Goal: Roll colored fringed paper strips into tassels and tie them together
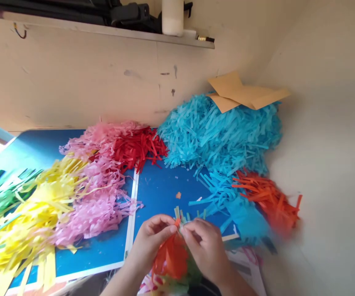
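Near the front edge of the blue table, my left hand [157, 234] pinches the narrow top of an orange tissue-paper tassel [171, 257]. Opposite it, my right hand [203, 244] is closed, thumb against fingers, on a pale green tissue-paper strip bundle [180, 216] whose ends stick up between the two hands. The fingertips of both hands almost meet. More green paper hangs below my right hand, partly hidden by it. Pink and yellow paper shows beneath the orange tassel.
On the blue table [161, 185] lie piles of fringed paper: green [1, 197], yellow [38, 201], pink [100, 197], red [140, 148], light blue [220, 131] and orange [271, 201]. Folded tan paper [245, 92] tops the light blue pile. A shelf [103, 26] juts from the wall.
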A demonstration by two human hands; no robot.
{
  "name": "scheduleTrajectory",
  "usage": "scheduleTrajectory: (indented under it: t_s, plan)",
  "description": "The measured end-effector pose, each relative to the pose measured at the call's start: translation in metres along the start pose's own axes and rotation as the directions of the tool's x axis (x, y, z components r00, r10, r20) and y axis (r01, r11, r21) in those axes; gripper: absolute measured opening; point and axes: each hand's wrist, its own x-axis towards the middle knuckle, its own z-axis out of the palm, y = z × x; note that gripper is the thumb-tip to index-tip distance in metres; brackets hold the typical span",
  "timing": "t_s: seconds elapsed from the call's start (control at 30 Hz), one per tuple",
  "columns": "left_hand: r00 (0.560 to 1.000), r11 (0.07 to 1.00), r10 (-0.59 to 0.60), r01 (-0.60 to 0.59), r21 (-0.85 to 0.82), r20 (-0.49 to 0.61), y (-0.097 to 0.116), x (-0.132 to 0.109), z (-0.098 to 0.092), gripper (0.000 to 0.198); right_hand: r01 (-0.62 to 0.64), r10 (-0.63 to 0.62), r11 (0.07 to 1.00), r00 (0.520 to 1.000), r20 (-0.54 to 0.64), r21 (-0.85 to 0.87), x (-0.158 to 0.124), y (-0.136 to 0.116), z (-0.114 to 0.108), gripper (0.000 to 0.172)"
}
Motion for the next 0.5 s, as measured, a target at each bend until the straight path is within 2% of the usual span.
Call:
scheduleTrajectory:
  t_s: [0.1,0.2,0.27,0.33,0.43,0.5]
  plan:
    - [0.995,0.972,0.096,-0.095,0.214,0.005,0.002,-0.001,0.000,0.027,-0.014,0.013,1.000,0.999,0.047,0.006,-0.002,0.002,-0.002,0.028]
    - [0.967,0.823,0.247,-0.242,0.513,0.060,0.005,-0.005,0.003,0.017,-0.096,0.092,0.995,0.989,0.119,0.030,-0.004,0.004,-0.004,0.013]
    - [0.945,0.720,0.316,-0.297,0.627,0.085,0.005,-0.008,0.006,0.013,-0.162,0.149,0.985,0.975,0.166,0.064,-0.007,0.005,-0.001,0.018]
    - [0.925,0.650,0.374,-0.315,0.691,0.069,0.001,-0.010,0.009,0.012,-0.182,0.161,0.979,0.967,0.197,0.093,-0.009,0.006,0.003,0.011]
    - [0.903,0.545,0.423,-0.319,0.776,0.074,-0.007,-0.010,0.012,0.012,-0.136,0.118,0.983,0.984,0.134,0.128,-0.008,0.009,-0.003,0.018]
    - [0.901,0.480,0.407,-0.348,0.805,0.147,-0.007,-0.011,0.011,0.011,-0.171,0.163,0.945,0.985,0.049,0.279,-0.002,0.013,-0.022,0.019]
